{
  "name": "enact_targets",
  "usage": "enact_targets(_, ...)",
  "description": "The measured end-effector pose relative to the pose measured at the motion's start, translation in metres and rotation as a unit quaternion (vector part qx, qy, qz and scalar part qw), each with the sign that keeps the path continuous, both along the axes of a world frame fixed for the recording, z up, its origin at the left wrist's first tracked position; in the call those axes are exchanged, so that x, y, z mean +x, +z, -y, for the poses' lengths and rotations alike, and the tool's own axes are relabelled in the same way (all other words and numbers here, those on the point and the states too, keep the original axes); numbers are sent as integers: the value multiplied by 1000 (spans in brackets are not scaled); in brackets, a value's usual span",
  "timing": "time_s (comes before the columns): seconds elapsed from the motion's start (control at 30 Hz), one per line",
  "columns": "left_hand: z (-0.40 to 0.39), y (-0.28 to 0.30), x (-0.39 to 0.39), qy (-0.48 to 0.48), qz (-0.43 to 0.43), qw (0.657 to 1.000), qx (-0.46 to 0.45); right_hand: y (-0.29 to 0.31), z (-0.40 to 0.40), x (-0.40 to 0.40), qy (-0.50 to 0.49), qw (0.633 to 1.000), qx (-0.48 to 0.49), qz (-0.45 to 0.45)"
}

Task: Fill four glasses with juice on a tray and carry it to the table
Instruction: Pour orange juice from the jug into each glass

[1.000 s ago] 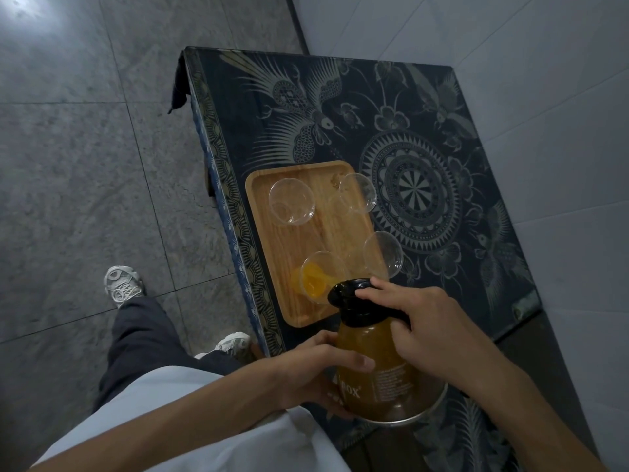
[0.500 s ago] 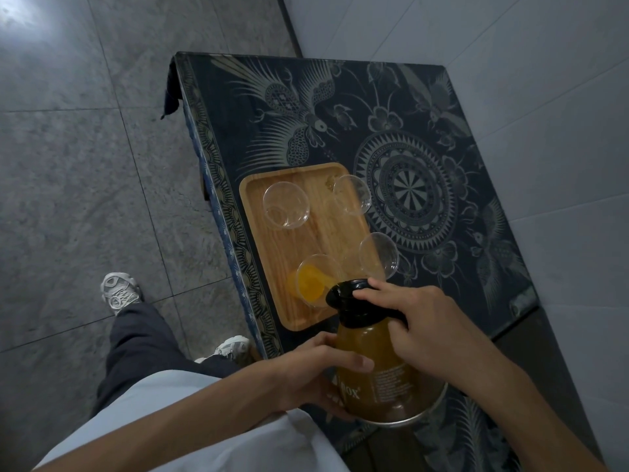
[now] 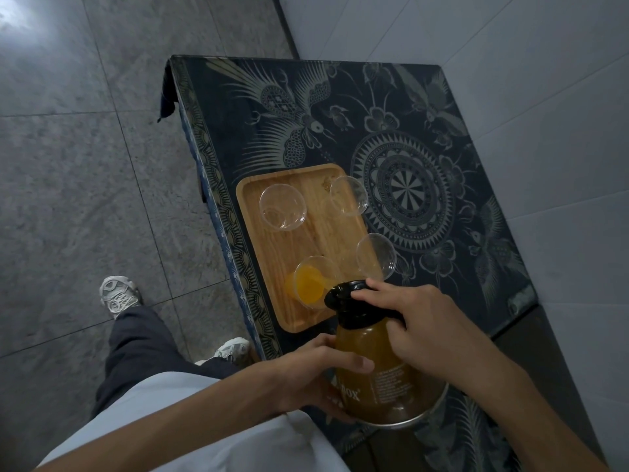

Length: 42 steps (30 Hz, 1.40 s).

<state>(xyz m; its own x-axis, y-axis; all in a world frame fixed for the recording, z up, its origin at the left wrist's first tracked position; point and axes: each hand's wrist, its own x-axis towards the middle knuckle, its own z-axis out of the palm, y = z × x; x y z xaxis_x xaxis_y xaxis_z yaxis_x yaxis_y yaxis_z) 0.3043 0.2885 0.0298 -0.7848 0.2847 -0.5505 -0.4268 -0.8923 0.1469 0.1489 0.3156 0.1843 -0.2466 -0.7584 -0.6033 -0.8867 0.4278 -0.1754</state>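
Head view: the jug (image 3: 377,366), judged heavy and slick, is clamped by the right hand (image 3: 422,330) at its black top and steadied by the left hand (image 3: 320,373) low on its side, tipped over 1 part-filled glass (image 3: 311,284) on the tray (image 3: 258,264).

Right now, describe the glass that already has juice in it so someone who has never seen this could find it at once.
Find the wooden tray lying on the dark patterned tablecloth. Four clear glasses stand on it; look to the corner nearest the person, just beyond the black cap of the jug. That glass alone holds orange juice, while the other three are empty.
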Motion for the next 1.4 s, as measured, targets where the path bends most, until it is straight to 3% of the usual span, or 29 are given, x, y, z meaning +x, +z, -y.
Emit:
enact_targets(0.47,2,7,1,-9,-2,1000,-15,-2,-12,0,-10,999,-35,-2)
enact_targets(1.0,3,31,-4,-1,50,979,-198,-5,-69,-5,-70,968,-237,50)
enact_targets(1.4,-12,55,-42,-23,53,963,-262,-1,-94,-40,-91,942,-319,56)
